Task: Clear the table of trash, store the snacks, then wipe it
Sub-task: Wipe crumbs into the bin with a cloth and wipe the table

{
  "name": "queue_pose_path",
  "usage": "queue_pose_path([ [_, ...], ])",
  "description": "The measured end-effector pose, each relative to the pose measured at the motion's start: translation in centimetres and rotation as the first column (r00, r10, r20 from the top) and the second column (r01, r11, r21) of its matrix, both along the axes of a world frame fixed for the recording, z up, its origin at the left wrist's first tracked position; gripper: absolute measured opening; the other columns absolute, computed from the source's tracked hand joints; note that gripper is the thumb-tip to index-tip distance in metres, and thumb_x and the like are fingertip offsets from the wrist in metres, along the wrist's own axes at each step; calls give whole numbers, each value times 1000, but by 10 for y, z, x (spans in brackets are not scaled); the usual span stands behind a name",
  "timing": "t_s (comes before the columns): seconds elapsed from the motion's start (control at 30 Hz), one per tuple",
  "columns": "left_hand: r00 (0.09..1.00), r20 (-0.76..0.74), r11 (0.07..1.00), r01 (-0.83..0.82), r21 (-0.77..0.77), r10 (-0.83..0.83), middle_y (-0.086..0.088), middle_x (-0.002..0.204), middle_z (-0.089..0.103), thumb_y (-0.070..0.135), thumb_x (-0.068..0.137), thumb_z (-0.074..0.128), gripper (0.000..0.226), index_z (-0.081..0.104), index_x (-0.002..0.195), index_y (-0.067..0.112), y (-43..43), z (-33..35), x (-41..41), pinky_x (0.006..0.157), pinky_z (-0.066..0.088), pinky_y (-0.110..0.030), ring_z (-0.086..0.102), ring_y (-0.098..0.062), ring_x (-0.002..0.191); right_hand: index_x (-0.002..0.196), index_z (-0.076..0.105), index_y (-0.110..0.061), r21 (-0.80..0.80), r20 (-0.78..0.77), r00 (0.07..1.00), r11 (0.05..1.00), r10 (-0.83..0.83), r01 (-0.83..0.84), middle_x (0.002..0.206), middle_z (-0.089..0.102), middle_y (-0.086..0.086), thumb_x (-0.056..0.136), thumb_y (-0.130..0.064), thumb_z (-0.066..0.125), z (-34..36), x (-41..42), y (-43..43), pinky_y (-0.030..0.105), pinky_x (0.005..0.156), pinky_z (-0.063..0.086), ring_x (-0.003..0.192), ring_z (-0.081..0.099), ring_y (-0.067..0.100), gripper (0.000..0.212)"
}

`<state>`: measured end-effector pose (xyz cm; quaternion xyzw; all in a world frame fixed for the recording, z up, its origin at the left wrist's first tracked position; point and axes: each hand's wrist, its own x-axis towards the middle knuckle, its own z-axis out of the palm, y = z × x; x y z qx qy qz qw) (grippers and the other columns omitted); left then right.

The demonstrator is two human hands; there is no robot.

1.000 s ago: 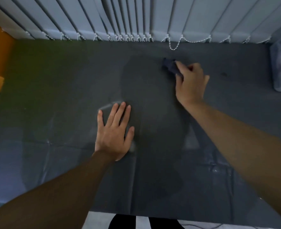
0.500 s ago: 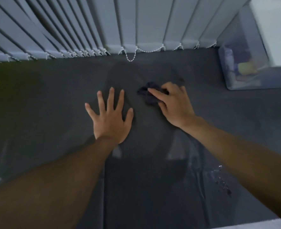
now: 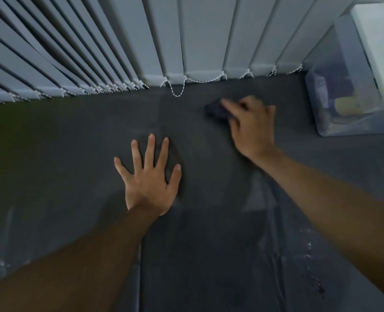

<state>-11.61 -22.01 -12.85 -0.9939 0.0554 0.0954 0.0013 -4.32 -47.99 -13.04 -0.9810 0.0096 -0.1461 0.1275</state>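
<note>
The table is covered with a dark grey cloth. My right hand presses a small dark wiping cloth onto the table near its far edge; the hand is motion-blurred and covers most of the cloth. My left hand lies flat on the table surface with fingers spread, holding nothing, to the left of and nearer than the right hand.
A clear plastic storage bin with snack packets inside stands at the far right, a white lid or box over it. Vertical blinds with a bead chain hang along the table's far edge. Small wet spots mark the near right.
My right hand has slid the wiping cloth to the right and farther away. My left hand stays flat on the table. The view has shifted slightly.
</note>
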Motion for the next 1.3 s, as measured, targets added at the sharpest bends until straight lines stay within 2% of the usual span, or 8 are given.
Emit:
queue_pose_path([
  [0.13, 1000, -4, 1000, -1, -1, 1, 7, 167, -8, 62, 97, 8, 67, -7, 157, 37, -1, 0, 0, 114, 2, -71, -12, -31, 152, 134, 54, -33, 192, -125, 826, 804, -549, 563, 123, 51, 9, 95, -25, 50, 4, 36, -14, 44, 94, 29, 115, 49, 30, 40],
  [0.2, 1000, -3, 1000, 0, -9, 0, 7, 167, -9, 62, 98, 9, 67, -7, 157, 37, 0, 0, 0, 114, 1, -71, -12, -31, 152, 132, 55, -32, 217, -140, 864, 836, -484, 504, 121, 53, 8, 93, -26, 51, 5, 34, 13, 43, 93, 30, 113, 51, 29, 40],
  [0.37, 1000, -2, 1000, 2, -10, -2, 7, 167, -9, 57, 98, 10, 66, -9, 157, 36, 0, 1, 0, 115, 1, -70, -12, -31, 152, 129, 62, -31, 93, -69, 981, 980, 181, -174, 109, 55, 7, 89, -22, 57, 1, 15, 39, 42, 85, 33, 99, 55, 30, 42],
  [0.53, 1000, 4, 1000, 10, 15, -11, 6, 167, -7, 55, 97, 10, 66, -8, 157, 36, 0, -1, 0, 115, 1, -69, -10, -32, 152, 129, 59, -35, 189, -141, 956, 941, -257, 280, 116, 53, 5, 91, -24, 56, 6, 40, 34, 42, 90, 31, 109, 52, 28, 39],
  [0.73, 1000, -2, 1000, 17, 20, -17, 4, 167, -3, 50, 96, 10, 65, 0, 158, 34, 0, 1, 1, 113, 4, -71, -6, -33, 152, 130, 61, -33, 90, -92, 906, 909, 414, -406, 108, 55, 3, 90, -28, 51, 5, -21, 49, 40, 81, 33, 96, 54, 24, 41],
  [0.93, 1000, -11, 996, 10, -83, -11, 8, 167, -1, 47, 86, 18, 76, 2, 159, 31, 3, 6, 0, 115, -1, -69, -8, -29, 153, 128, 60, -34, 179, -97, 987, 974, -125, 141, 105, 54, 4, 93, -27, 54, 3, -35, 27, 40, 82, 33, 98, 55, 27, 36],
  [1.13, 993, 110, 937, 7, -350, 34, -7, 144, 38, 41, 80, 34, 68, 43, 143, 19, 11, 13, -11, 118, 1, -66, 29, -28, 141, 132, 60, -32, 68, -116, 903, 910, 414, -408, 105, 55, 3, 91, -23, 60, 7, -120, 36, 41, 81, 37, 94, 54, 23, 43],
  [1.3, 995, 94, 901, 64, -429, -26, -6, 145, 46, 30, 89, 41, 54, 53, 139, 14, 30, 16, -23, 122, 6, -57, 32, -24, 144, 129, 60, -33, 141, -125, 987, 983, -104, 122, 105, 53, 4, 93, -22, 58, 11, -140, 43, 34, 78, 25, 94, 54, 25, 38],
])
